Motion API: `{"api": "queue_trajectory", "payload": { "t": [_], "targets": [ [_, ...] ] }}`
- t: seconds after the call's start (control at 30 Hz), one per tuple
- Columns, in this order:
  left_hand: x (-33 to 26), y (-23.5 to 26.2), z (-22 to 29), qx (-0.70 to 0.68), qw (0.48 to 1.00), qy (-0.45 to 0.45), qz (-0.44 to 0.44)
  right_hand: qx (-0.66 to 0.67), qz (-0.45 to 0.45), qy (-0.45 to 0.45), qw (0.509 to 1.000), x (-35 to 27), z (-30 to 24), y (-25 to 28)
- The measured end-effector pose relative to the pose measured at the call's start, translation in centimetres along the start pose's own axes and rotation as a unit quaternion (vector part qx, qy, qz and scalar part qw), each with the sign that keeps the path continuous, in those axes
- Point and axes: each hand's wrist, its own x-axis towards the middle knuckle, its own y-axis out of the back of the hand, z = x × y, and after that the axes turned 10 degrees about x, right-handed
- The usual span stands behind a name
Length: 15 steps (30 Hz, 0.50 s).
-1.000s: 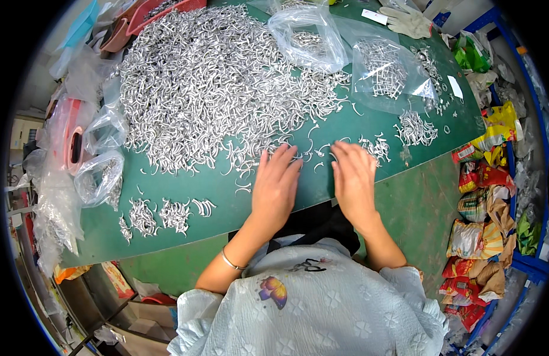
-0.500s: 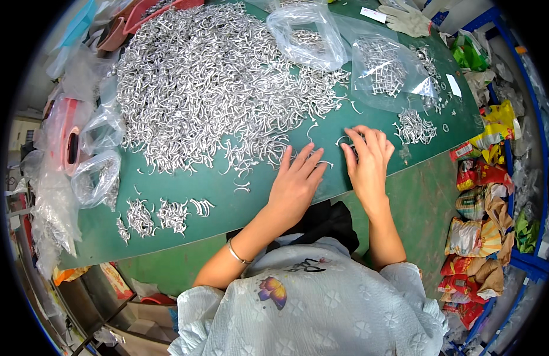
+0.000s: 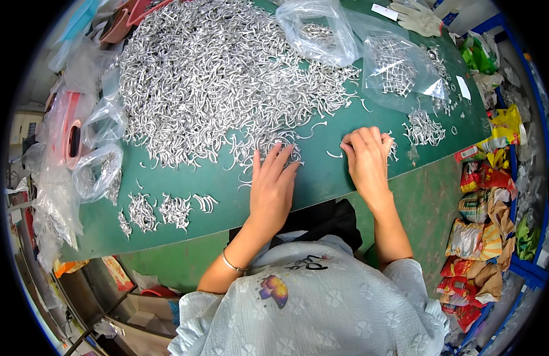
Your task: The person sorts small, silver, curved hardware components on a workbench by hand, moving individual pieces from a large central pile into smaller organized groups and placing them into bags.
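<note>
A big heap of small curved silvery metal pieces [image 3: 209, 83] covers the green table [image 3: 322, 184]. Over its near right edge lies my left hand [image 3: 273, 193], fingers spread and tips among the loose pieces. My right hand [image 3: 367, 160] is bent down on the tabletop farther right, fingers together; whatever lies under its fingertips is hidden. Just beside it, several curved pieces [image 3: 393, 148] show on its right, and a single curved piece [image 3: 334, 155] lies to its left. A small pile of pieces [image 3: 424, 128] sits farther right.
Small sorted piles [image 3: 143, 213] stand at the front left. Clear plastic bags [image 3: 396, 65] with pieces lie at the back right, near a pale glove [image 3: 418, 19]. More plastic bags [image 3: 97, 172] line the left edge. Shelving with colourful packages [image 3: 473, 237] stands right, beyond the table.
My left hand has moved left, onto the edge of the heap. My right hand's fingers have drawn together and turned rightward, beside several pieces now in sight. The view has shifted slightly.
</note>
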Motion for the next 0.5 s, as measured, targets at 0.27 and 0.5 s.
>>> {"api": "queue_trajectory", "payload": {
  "t": [0.27,0.5],
  "targets": [
    [-1.2,1.8,0.5,-0.143,0.986,0.088,0.011,0.092,0.025,0.04,0.995,1.0,-2.1,-0.5],
    [-1.1,1.4,0.2,-0.076,0.996,0.035,0.013,0.087,0.019,0.022,0.996,0.5,-1.4,0.0]
  ]
}}
